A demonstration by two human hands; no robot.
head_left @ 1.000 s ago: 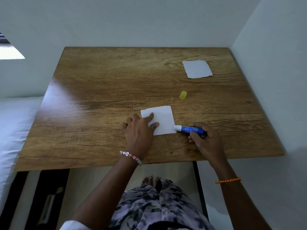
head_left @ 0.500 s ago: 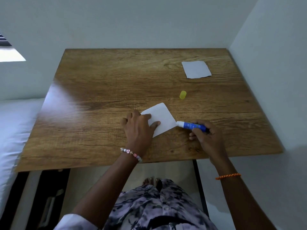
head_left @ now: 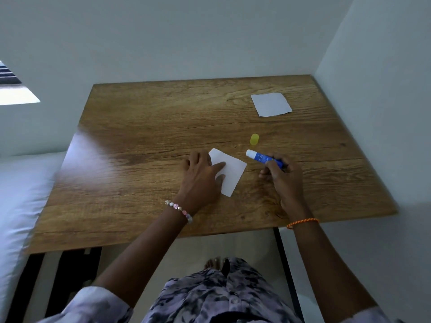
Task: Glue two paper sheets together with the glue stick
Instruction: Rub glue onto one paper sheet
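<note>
A small white paper sheet (head_left: 231,172) lies turned like a diamond on the wooden table (head_left: 144,141). My left hand (head_left: 200,178) rests flat on its left part, fingers spread, pinning it down. My right hand (head_left: 282,174) grips a blue glue stick (head_left: 263,157) whose white uncapped tip points left and hovers just right of the sheet, apart from it. A second white sheet (head_left: 271,104) lies at the far right of the table. The yellow cap (head_left: 254,139) lies between the two sheets.
White walls close off the table at the back and on the right. A white mattress (head_left: 21,194) borders the left edge. My lap in patterned cloth is below the near edge.
My left hand has rotated the near sheet from square to a diamond angle. The glue stick has lifted off the sheet's right edge and moved up and right.
</note>
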